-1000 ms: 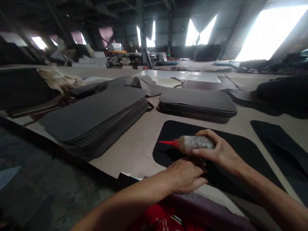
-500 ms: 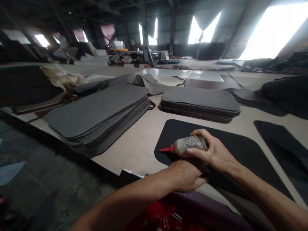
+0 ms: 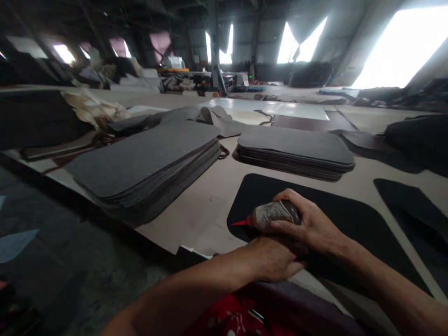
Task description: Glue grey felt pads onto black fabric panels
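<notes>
A worn bottle with a red pointed nozzle lies in my right hand, fingers wrapped around it. Its nozzle points left, over the left end of a black rounded panel on the table. Below the bottle, my left hand rests near the panel's front edge, the forearm coming in from the lower left. Its fingers are mostly hidden under the right hand, and what they hold, if anything, does not show.
A tall stack of grey panels stands at the left, and a second stack behind the black panel. Another black piece lies at the right. Dark material is heaped beyond it. The table's edge runs along the lower left.
The nozzle tip has dipped slightly and sits a little nearer the front edge of the black panel. The whole view has shifted slightly. My right hand keeps its grip on the bottle.
</notes>
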`<state>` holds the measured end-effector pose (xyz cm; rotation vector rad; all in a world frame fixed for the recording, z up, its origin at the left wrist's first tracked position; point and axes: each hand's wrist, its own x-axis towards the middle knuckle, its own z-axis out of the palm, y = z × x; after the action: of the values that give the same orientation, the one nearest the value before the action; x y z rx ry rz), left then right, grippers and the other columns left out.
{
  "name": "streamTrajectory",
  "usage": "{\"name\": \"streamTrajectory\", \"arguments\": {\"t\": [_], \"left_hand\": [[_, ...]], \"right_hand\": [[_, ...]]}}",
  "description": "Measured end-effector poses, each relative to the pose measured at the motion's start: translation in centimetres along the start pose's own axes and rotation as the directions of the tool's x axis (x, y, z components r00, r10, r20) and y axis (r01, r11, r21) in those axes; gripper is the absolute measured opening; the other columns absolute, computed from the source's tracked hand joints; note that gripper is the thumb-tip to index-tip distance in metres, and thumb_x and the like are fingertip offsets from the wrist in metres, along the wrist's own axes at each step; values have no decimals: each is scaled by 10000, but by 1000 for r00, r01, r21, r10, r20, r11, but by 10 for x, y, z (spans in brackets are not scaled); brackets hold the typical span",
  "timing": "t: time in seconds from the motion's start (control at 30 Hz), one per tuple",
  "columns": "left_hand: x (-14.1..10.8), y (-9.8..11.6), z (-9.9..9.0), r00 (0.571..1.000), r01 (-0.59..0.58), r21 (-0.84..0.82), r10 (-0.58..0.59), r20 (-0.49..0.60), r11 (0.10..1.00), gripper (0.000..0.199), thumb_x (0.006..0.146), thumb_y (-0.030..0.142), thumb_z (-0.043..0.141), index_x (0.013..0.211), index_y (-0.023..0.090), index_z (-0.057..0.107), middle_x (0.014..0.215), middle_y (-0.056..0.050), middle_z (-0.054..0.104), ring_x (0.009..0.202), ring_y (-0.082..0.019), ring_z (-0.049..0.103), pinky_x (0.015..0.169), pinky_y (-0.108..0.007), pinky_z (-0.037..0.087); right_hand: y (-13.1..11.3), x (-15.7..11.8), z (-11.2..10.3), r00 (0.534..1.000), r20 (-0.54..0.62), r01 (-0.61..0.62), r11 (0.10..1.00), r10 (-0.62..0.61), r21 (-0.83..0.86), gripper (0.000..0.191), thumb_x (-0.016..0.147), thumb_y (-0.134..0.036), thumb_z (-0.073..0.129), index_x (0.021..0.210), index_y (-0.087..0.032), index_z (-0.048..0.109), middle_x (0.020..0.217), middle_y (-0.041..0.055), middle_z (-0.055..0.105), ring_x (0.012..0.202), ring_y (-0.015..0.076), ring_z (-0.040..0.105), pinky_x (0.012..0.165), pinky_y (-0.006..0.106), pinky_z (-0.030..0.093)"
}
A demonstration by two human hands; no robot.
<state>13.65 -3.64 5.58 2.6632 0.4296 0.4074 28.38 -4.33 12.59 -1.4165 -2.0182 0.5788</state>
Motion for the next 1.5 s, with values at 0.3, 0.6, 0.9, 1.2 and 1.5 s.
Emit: {"name": "streamTrajectory", "arguments": {"t": [0.3, 0.6, 0.9, 1.2, 1.5], "left_hand": [[5, 2, -7, 997, -73, 43, 73, 9, 996, 263, 971, 289, 545, 1083, 129, 722, 1094, -98, 746, 1070, -257, 675, 999, -363, 515], [5, 3, -8, 998, -64, 47, 64, 13, 997, 264, 968, 295, 548, 1082, 129, 720, 1096, -94, 744, 1078, -256, 669, 996, -362, 511], [2, -1, -1, 997, -72, 46, 73, -29, 996, 271, 993, 308, 530, 1139, 142, 687, 1221, -101, 690, 1180, -249, 611, 1071, -360, 473], [3, -2, 1, 996, -74, 39, 76, -42, 996, 304, 979, 331, 571, 1154, 114, 693, 1251, -110, 673, 1198, -259, 586, 1054, -370, 486], [3, -1, 2, 997, -61, 19, 62, -50, 998, 281, 963, 313, 597, 1148, 127, 696, 1247, -108, 678, 1183, -252, 601, 1061, -366, 488]], "right_hand": [[-4, 13, -9, 998, 3, 66, 996, -66, -65, 338, 816, -471, 724, 1020, -229, 605, 926, 13, 618, 798, 197, 587, 700, 318, 456], [-7, 16, -12, 996, 28, 86, 994, -84, -62, 325, 803, -449, 734, 1007, -229, 607, 914, 8, 612, 789, 194, 584, 699, 317, 447], [12, 35, -15, 984, -57, 154, 961, -171, -228, 301, 847, -421, 717, 1042, -234, 585, 966, 21, 608, 864, 218, 593, 736, 337, 442], [42, 69, -22, 976, -202, 18, 958, -78, -286, 340, 809, -442, 735, 1026, -235, 576, 999, 22, 610, 853, 215, 577, 709, 330, 413], [59, 97, -24, 960, -280, -78, 945, -15, -317, 326, 788, -433, 706, 1015, -230, 589, 994, 36, 622, 839, 215, 567, 699, 321, 384]]}}
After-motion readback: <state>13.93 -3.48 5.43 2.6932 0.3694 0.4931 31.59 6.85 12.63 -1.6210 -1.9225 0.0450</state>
